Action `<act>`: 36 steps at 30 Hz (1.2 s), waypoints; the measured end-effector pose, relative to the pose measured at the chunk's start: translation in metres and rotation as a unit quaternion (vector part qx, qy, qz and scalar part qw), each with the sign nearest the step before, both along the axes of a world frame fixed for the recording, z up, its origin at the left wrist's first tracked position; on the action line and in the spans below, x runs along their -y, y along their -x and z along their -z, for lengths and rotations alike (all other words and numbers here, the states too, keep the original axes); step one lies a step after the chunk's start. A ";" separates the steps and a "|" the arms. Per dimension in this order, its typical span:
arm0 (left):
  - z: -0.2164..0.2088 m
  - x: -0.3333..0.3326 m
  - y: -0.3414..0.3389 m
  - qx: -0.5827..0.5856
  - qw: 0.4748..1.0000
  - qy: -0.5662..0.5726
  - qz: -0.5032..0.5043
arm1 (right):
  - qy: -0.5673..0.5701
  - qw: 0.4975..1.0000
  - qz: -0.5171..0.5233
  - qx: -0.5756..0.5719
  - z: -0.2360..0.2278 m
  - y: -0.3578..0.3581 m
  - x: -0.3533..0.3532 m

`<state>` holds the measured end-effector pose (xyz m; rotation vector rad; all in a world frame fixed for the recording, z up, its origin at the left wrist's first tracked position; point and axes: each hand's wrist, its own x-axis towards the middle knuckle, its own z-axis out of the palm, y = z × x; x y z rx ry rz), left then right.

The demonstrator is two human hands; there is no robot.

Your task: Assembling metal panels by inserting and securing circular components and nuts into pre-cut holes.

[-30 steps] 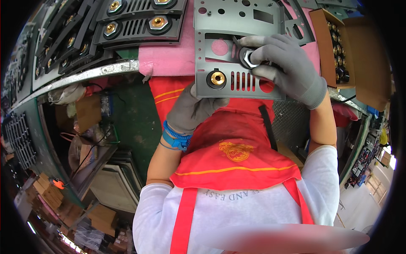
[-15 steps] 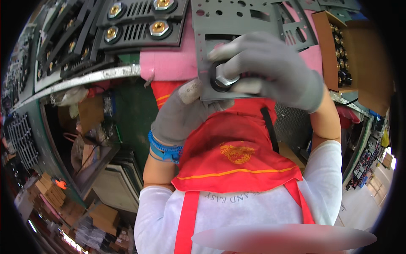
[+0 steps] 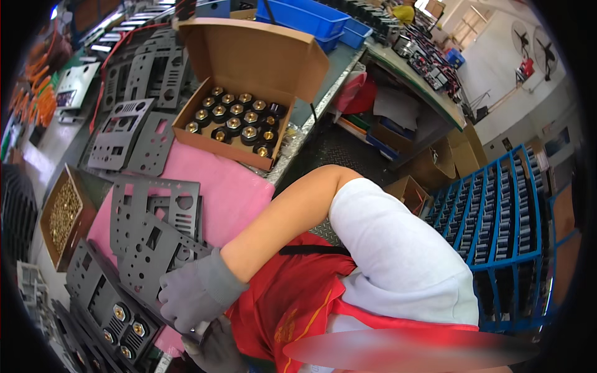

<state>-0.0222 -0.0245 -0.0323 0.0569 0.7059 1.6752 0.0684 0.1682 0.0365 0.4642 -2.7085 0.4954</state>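
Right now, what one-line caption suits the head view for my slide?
Right gloved hand at a grey perforated panel, left gloved hand close by, open cardboard box of nut-topped fittings beyond.

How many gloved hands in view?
2: grey-gloved right hand by a dark-grey perforated metal panel, lower left; grey-gloved left hand below the right, partly hidden.

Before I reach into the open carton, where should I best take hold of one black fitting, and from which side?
Probably by the hexagonal metal nut on top of the black fitting, from above, opposite the raised lid: the nut faces up, while neighbouring fittings crowd its sides inside the carton.
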 end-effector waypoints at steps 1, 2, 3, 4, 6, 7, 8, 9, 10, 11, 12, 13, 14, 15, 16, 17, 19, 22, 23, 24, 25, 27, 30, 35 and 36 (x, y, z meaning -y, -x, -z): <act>0.003 -0.002 0.002 -0.001 1.000 -0.003 0.011 | -0.003 1.000 0.011 -0.001 -0.002 0.001 0.003; 0.007 -0.004 0.004 0.031 0.999 -0.034 0.030 | 0.004 0.998 0.035 0.047 -0.003 0.001 0.005; 0.004 -0.009 0.005 0.061 0.995 -0.064 0.045 | 0.011 0.994 0.055 0.093 -0.006 0.004 0.005; 0.001 -0.012 0.005 0.074 0.993 -0.083 0.043 | 0.034 0.986 0.053 0.154 -0.008 0.006 0.003; -0.010 -0.016 0.001 0.041 0.995 -0.083 0.045 | 0.062 0.977 0.058 0.195 -0.019 0.002 -0.003; -0.013 -0.018 0.000 0.012 0.996 -0.083 0.043 | 0.091 0.965 0.059 0.240 -0.024 -0.001 -0.005; -0.011 -0.019 0.001 0.009 0.995 -0.084 0.045 | 0.089 0.966 0.061 0.237 -0.017 0.000 -0.008; -0.006 -0.018 0.002 0.034 0.993 -0.099 0.052 | 0.053 0.993 0.044 0.100 -0.003 0.001 -0.012; -0.004 -0.018 0.002 0.058 0.990 -0.114 0.059 | 0.014 0.999 0.025 -0.039 -0.004 0.001 -0.013; -0.004 -0.017 0.002 0.054 0.990 -0.117 0.061 | 0.012 0.999 0.026 -0.043 -0.005 0.003 -0.011; -0.004 -0.018 0.002 0.052 0.990 -0.117 0.054 | 0.021 0.998 0.030 0.058 -0.007 0.004 -0.009; -0.001 -0.019 0.003 0.053 0.991 -0.117 0.047 | 0.031 0.986 0.036 0.161 -0.007 0.005 -0.006; 0.001 -0.020 0.003 0.066 0.990 -0.115 0.048 | 0.035 0.985 0.081 0.150 -0.005 0.004 -0.003; -0.002 -0.021 0.002 0.065 0.990 -0.117 0.051 | 0.034 0.985 0.084 0.149 -0.006 0.002 -0.002; -0.005 -0.022 0.001 0.071 0.990 -0.114 0.052 | 0.026 0.987 0.093 0.127 -0.006 0.001 -0.002; -0.007 -0.023 0.000 0.077 0.989 -0.111 0.054 | 0.018 0.989 0.101 0.106 -0.006 -0.001 -0.002; -0.013 -0.021 -0.004 0.050 0.993 -0.099 0.026 | 0.029 0.986 0.109 0.122 -0.023 -0.004 -0.009; -0.007 -0.014 -0.002 0.007 0.997 -0.071 -0.005 | 0.115 0.988 0.093 0.049 -0.014 -0.007 -0.009; -0.006 -0.015 -0.002 -0.008 0.998 -0.055 -0.005 | 0.190 0.978 0.072 -0.041 -0.004 -0.009 -0.009; -0.010 -0.015 -0.003 -0.014 0.998 -0.056 -0.015 | 0.305 0.947 0.041 -0.093 0.002 -0.003 0.000; -0.016 -0.016 -0.006 0.011 0.999 -0.039 -0.031 | 0.308 0.946 0.028 -0.095 0.008 0.002 0.001; -0.023 -0.016 -0.007 0.023 0.997 -0.010 -0.067 | 0.059 0.989 0.129 0.050 -0.003 0.004 0.004; -0.020 -0.014 -0.013 -0.005 0.997 -0.005 -0.071 | 0.230 0.964 0.108 0.073 -0.024 -0.016 -0.007; -0.023 -0.018 0.003 -0.074 0.997 0.008 -0.035 | 0.245 0.962 0.036 0.111 -0.002 -0.005 -0.011; -0.027 -0.019 0.005 -0.108 0.994 0.008 -0.034 | 0.268 0.956 0.027 0.120 0.000 -0.002 -0.009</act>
